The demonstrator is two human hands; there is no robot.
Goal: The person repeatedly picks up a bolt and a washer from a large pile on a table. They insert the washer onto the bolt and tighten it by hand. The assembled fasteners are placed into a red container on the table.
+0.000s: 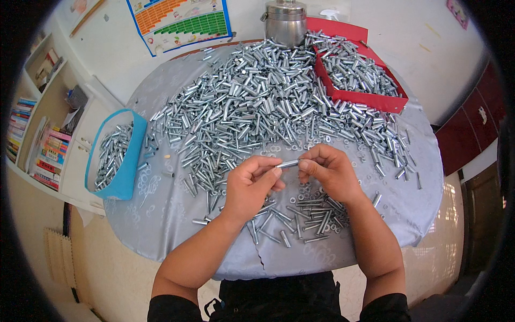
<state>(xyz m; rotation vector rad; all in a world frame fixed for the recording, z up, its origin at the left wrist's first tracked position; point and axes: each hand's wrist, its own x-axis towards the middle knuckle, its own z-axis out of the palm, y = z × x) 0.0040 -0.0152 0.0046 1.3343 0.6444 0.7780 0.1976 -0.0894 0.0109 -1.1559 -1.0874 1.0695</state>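
Left hand (255, 180): thumb and fingertips pinched on one end of a silvery metal sleeve (288, 163). Right hand (328, 170): thumb and forefinger closed on the other end. Sleeve held nearly level, between the hands, above the cloth-covered worktop (161, 228). Beyond it, a broad heap of sleeves and bolts (241, 102); nearer the person, a smaller scatter of bolts and washers (311, 220). Light-blue bin (132, 166) of metal parts at left; red box (370, 102), also filled, far right, near a lidded steel pot (285, 24).
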